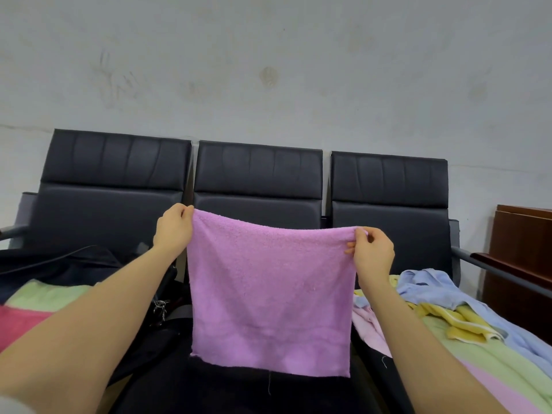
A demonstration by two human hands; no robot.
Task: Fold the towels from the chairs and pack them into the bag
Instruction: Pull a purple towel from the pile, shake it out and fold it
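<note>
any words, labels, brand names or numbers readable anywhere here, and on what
None: no readable text shows in this view.
The purple towel, held up by the left hand and right hand, is plain, with no tag showing.
The black chairs, the wall, the wooden cabinet and the blue towel carry no print or sign.

Bare forearms, with a pale sleeve edge (pixel 12 406) on the left.

A waiting area, by the look of it: three linked black padded seats (pixel 257 186) with metal armrests (the beam kind) stand against a bare, stained wall (pixel 268 61), beside a dark wooden cabinet (pixel 522 258).
</note>
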